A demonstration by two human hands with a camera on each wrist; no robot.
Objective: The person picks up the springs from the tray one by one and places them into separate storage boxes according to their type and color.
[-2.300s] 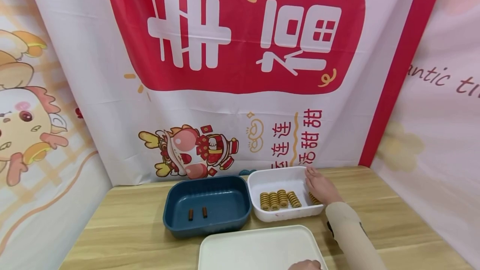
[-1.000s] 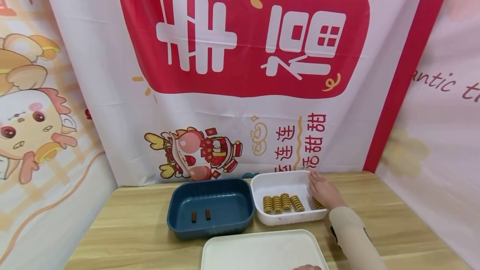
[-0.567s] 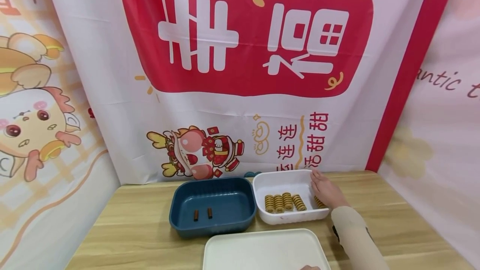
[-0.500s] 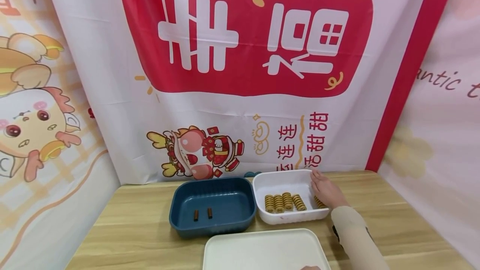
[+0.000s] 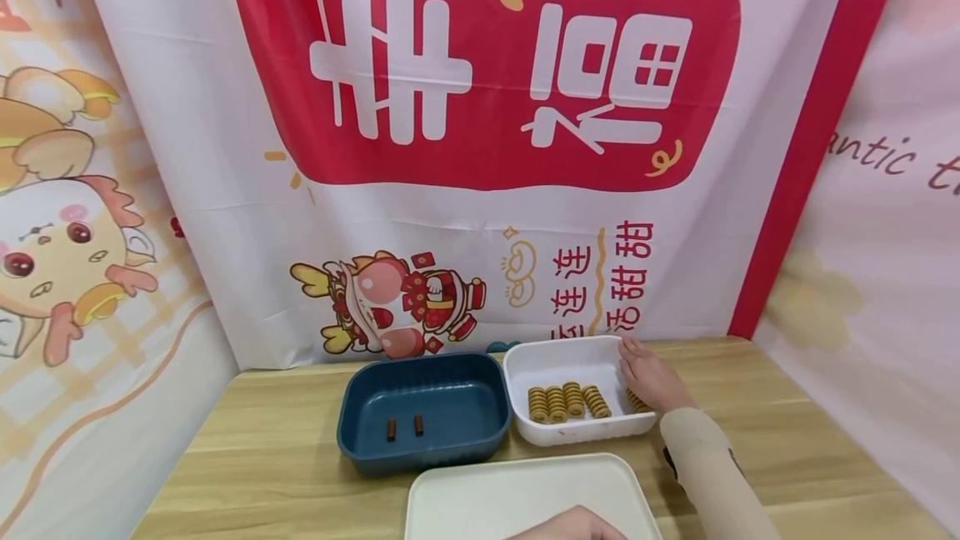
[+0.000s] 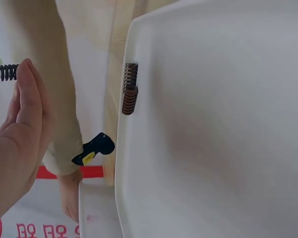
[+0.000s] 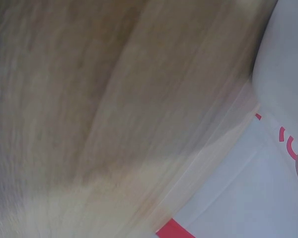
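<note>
In the left wrist view my left hand [image 6: 25,124] pinches a dark coil spring [image 6: 4,73] at its fingertips. In the head view that hand shows only at the bottom edge, over the cream tray [image 5: 480,494]. A black spring [image 6: 131,71] and a brown spring [image 6: 130,101] lie end to end along one side of the tray. My right hand [image 5: 654,375] rests on the right rim of the white bin [image 5: 581,433], fingers straight. Several yellow springs [image 5: 573,398] lie in that bin, one partly hidden by the hand. Two brown springs [image 5: 418,424] sit in the blue bin [image 5: 420,461].
Both bins stand side by side at the back of the wooden table [image 5: 240,457], close to a printed cloth [image 5: 480,215]. The tray lies in front of them. A dark wrist strap [image 6: 97,148] is on the right sleeve.
My left hand sinks almost out of the head view, then reappears larger at the bottom over the tray. The right hand stays on the white bin. The head view shifts slightly.
</note>
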